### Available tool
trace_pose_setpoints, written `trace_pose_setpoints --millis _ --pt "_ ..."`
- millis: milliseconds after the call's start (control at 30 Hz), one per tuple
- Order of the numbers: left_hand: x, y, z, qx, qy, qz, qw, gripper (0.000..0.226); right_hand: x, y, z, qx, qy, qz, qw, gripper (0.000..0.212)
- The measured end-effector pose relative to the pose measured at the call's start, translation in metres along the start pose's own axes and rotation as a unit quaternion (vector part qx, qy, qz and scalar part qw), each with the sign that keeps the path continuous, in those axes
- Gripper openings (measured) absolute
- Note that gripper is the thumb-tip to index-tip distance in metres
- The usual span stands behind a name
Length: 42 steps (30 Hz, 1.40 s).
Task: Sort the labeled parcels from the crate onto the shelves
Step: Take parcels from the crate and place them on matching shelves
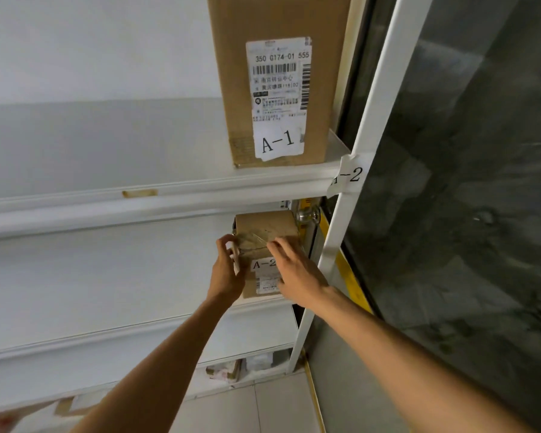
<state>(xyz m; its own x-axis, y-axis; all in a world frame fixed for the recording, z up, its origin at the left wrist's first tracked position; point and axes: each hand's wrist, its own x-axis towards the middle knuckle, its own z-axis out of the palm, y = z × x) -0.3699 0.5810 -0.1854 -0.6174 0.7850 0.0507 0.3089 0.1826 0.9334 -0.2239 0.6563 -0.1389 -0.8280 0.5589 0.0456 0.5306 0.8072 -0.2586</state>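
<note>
A small brown cardboard parcel (264, 228) labeled A-2 stands at the right end of the second white shelf (107, 335). My left hand (227, 270) curls round its left edge. My right hand (294, 270) lies on its front and right side with fingers stretched along the taped top. A tall brown parcel (281, 79) labeled A-1 stands on the shelf above (156, 195). A paper tag reading A-2 (347, 176) is taped to the white shelf post.
The white upright post (334, 245) bounds the shelves on the right, with a dark glass door (466, 198) beyond it. A metal door knob (308, 215) sits behind the small parcel. More parcels (228, 370) lie on the lowest shelf near the tiled floor.
</note>
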Motion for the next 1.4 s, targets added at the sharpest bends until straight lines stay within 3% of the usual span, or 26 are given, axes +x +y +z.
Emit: trace_pose_setpoints --millis 233,333,467,633,767,1000,1200,1400 --pt "-0.002 0.011 -0.030 0.063 -0.057 -0.064 0.994 0.081 0.004 -0.013 0.001 -0.052 0.019 0.005 0.998 0.079" --pt "-0.015 0.012 -0.066 0.120 -0.054 -0.053 0.990 0.062 0.012 -0.035 -0.004 -0.057 0.049 -0.025 0.997 0.074" --pt "-0.047 0.006 -0.137 0.226 -0.004 -0.028 0.974 0.046 0.030 -0.092 -0.005 -0.050 0.035 -0.089 0.994 0.049" --pt "-0.124 -0.017 -0.248 0.371 0.071 -0.115 0.919 0.035 0.045 -0.203 0.005 -0.066 -0.069 -0.201 0.975 0.049" --pt "-0.214 -0.030 -0.341 0.425 0.139 -0.186 0.875 0.034 0.033 -0.321 0.025 -0.061 -0.119 -0.306 0.943 0.047" --pt "-0.424 -0.040 -0.437 0.409 0.266 -0.348 0.800 0.028 -0.054 -0.534 0.059 -0.043 -0.158 -0.490 0.856 0.050" --pt "-0.605 -0.037 -0.467 0.352 0.356 -0.471 0.726 0.028 -0.177 -0.668 0.089 -0.024 -0.181 -0.650 0.738 0.054" --pt "-0.746 -0.032 -0.445 0.275 0.433 -0.543 0.664 0.026 -0.302 -0.746 0.114 -0.019 -0.230 -0.759 0.609 0.054"
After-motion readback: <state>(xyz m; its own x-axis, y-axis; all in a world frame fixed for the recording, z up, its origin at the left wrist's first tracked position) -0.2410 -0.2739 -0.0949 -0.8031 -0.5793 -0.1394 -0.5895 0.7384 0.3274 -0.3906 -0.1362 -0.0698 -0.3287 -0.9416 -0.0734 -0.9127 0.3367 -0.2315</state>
